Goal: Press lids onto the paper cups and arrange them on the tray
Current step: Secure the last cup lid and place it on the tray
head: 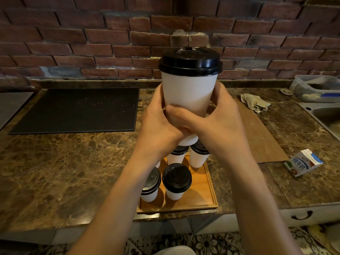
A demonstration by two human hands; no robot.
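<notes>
I hold a white paper cup with a black lid upright in the air, above the wooden tray. My left hand and my right hand both grip the lower half of the cup, thumbs overlapping at its front. On the tray below stand several lidded white cups: one in front, one at the front left partly behind my left forearm, and two further back, partly hidden by my hands.
A black mat lies at the back left of the marble counter. A wooden board and a crumpled cloth are on the right, with a milk carton lying on its side, a sink and a plastic tub. A brick wall stands behind.
</notes>
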